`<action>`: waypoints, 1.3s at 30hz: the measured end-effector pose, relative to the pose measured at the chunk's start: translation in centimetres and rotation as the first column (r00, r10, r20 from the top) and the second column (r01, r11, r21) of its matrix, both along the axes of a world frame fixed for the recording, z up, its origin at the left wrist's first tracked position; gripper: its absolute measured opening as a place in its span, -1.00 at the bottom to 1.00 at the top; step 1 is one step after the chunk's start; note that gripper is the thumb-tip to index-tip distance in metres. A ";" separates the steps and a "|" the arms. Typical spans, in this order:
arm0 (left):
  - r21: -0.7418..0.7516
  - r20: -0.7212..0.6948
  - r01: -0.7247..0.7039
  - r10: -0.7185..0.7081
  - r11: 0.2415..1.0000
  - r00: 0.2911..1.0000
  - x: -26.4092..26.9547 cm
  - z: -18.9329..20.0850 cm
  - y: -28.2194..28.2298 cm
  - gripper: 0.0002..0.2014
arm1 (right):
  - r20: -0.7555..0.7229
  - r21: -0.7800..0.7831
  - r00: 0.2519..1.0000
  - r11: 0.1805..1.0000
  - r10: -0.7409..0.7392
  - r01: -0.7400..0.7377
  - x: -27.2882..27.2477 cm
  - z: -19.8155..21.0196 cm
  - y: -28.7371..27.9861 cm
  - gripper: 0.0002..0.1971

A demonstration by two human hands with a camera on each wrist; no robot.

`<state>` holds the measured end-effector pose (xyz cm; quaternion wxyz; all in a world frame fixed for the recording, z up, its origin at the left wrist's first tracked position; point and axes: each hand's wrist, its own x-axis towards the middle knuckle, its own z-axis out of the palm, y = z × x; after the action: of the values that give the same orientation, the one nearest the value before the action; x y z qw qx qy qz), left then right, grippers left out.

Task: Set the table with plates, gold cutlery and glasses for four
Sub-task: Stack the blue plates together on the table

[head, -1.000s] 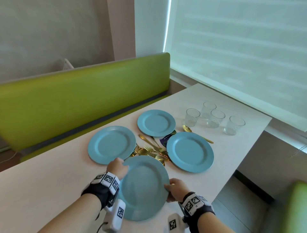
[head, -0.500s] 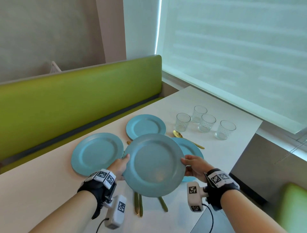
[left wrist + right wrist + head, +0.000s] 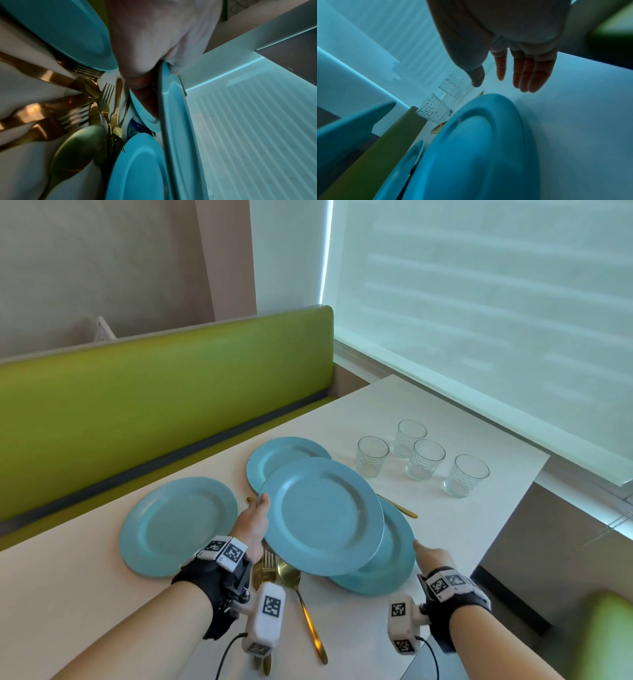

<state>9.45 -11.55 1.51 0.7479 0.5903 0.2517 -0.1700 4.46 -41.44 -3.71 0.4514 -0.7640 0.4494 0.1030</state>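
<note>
A: Plate [image 3: 322,515], blue, held clear of the worktop [image 3: 68,594] by the left hand [image 3: 251,523] alone. It hangs tilted above the gold cutlery [image 3: 291,580] and partly over a second plate [image 3: 390,563] that lies flat at the near right.

B: Grip?

A: Left fingers [image 3: 142,92] are curled under the left rim, thumb on top; a pinch at the rim, plain in the left wrist view. The right hand [image 3: 430,556] is off the plate. In the right wrist view its fingers [image 3: 527,75] are straight, slightly spread, holding nothing, above bare worktop just past the lying plate's edge.

B: Handling?

A: Judged rigid, smooth, probably light, since one rim pinch carries it. Glossy surface, so likely slippery; it could chip if dropped. Best taken at opposite rims with both hands.

B: Farther out?

A: A third plate [image 3: 178,525] lies at the left, a fourth [image 3: 274,453] behind the held one. Beyond, four glasses [image 3: 424,458] stand clustered near the window [image 3: 479,320], well apart from the hands. A green bench [image 3: 154,392] runs along the far side.
</note>
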 end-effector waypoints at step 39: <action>0.410 0.135 0.128 -0.199 0.903 0.971 1.4 -0.8 -7.3 -0.50 | 0.345 0.338 0.881 0.919 -0.323 0.204 3.9 2.7 1.2 -0.48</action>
<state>10.90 -18.84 0.73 0.6141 0.7617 0.1643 -0.1254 8.41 -40.23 -0.97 0.6499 -0.6247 0.4299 -0.0507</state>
